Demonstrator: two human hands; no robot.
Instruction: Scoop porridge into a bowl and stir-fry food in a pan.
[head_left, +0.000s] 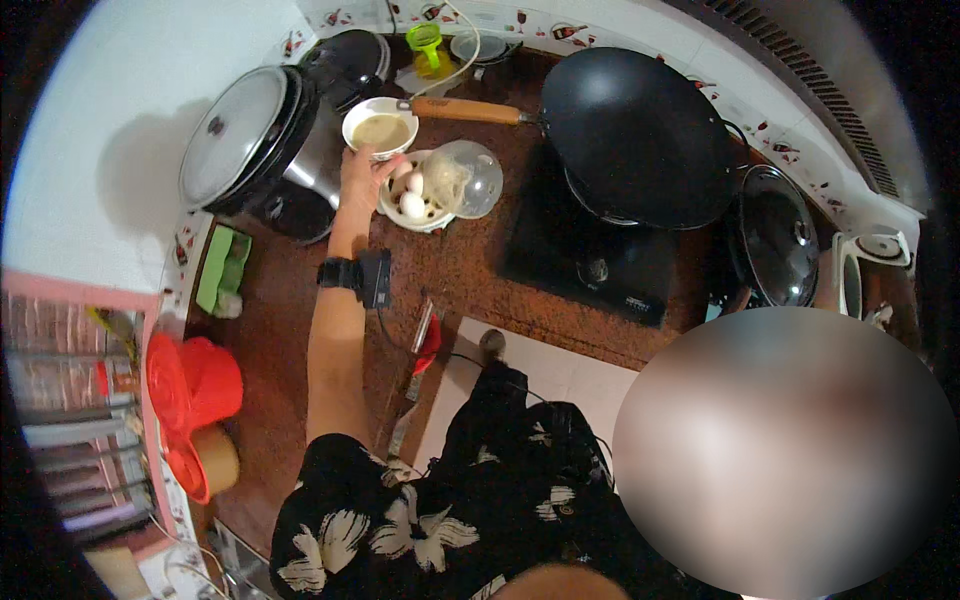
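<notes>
My left hand (364, 176) is at the near rim of a small white bowl (381, 133) of pale, cloudy liquid, its fingers at the edge. Just right of the hand stands a perforated white basket (427, 223) with several eggs (412, 204). A clear, rounded plastic container (484, 180) with something pale and crumpled leans over the basket's right side. A black wok (637, 135) with a wooden handle (472, 111) sits on a black induction cooker (592, 271); the handle's end reaches the bowl's rim. My right hand is out of view.
A large lidded cooker (300, 169) stands left of the bowl. Behind are a green-topped jug (430, 60) and a white cable. A glass lid (780, 236) stands right of the wok. Green egg carton (223, 270) and red plastic containers (199, 382) line the left wall. A blurred oval hides the lower right.
</notes>
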